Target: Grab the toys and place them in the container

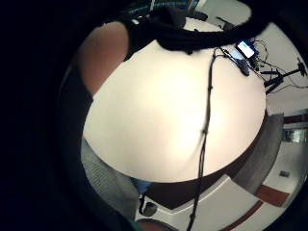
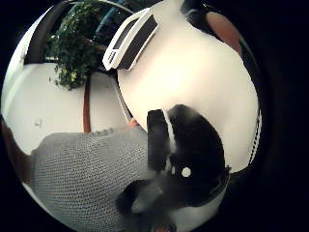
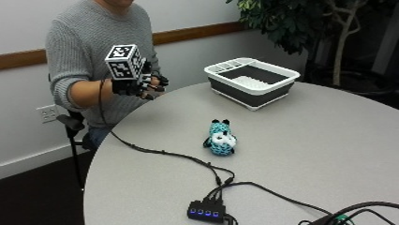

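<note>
Nearest the outside camera: small black hub point(image 3: 205, 209) with blue lights on the desk point(image 3: 324, 140), cables running off it, one back toward the person. Past it, one teal spotted plush toy point(image 3: 220, 139) lies mid-desk, well apart from everything else, untouched. Only one toy visible.

Right hand point(image 3: 138, 83), black glove, raised above the near desk edge in front of the person's grey sweater point(image 3: 87, 42). Fingers loosely curled, nothing in them, so released/idle. Thumb-side palm view shows dark glove parts and sweater, with the container point(image 2: 131, 39) at a distance; little-finger view shows bare desk point(image 1: 159, 120) only, no toy under the palm.

Step in hand, my read: reach for the toy. Doing it well likely means coming over the plush from above, spreading fingers to wrap the body rather than an ear, keeping the trailing cable off the toy, lifting clear before carrying across.

Container point(image 3: 252, 80): white-rimmed, dark-walled tub at the far side of the desk, near a potted plant point(image 3: 293, 23). Main bay looks empty with a ribbed floor showing; narrow divided compartments along its back edge, contents not discernible. Task barely begun, nothing deposited.
</note>
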